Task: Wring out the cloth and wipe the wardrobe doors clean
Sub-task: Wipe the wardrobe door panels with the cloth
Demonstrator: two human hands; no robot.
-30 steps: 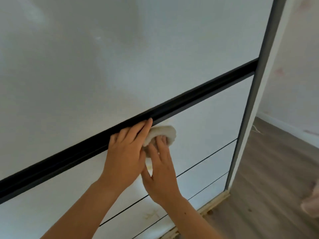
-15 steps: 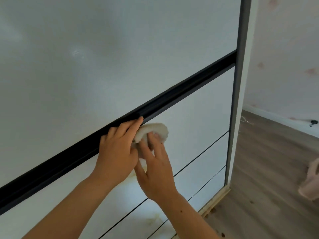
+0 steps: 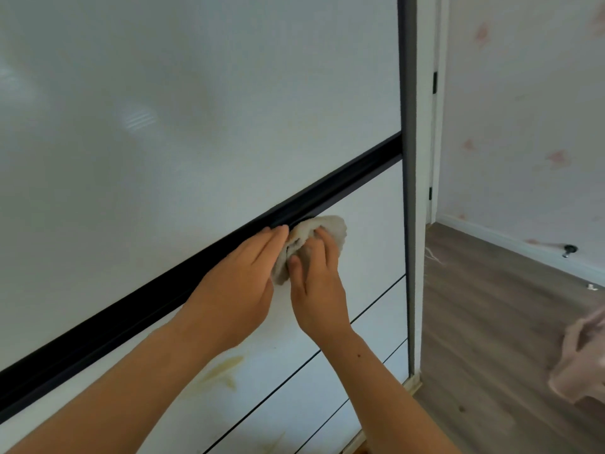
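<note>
Cloth [image 3: 319, 239] slid right along black rail [image 3: 340, 188], bunched between both hands, left hand [image 3: 239, 290], right hand [image 3: 316, 286] gripping it

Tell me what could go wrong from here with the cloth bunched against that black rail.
1. The cloth is balled small between the left hand and right hand, so it may only skim the black rail groove.
2. Yellowish stains on the panel below the hands look untouched and may get skipped.
3. A soiled cloth may smear the glossy wardrobe door.
</note>
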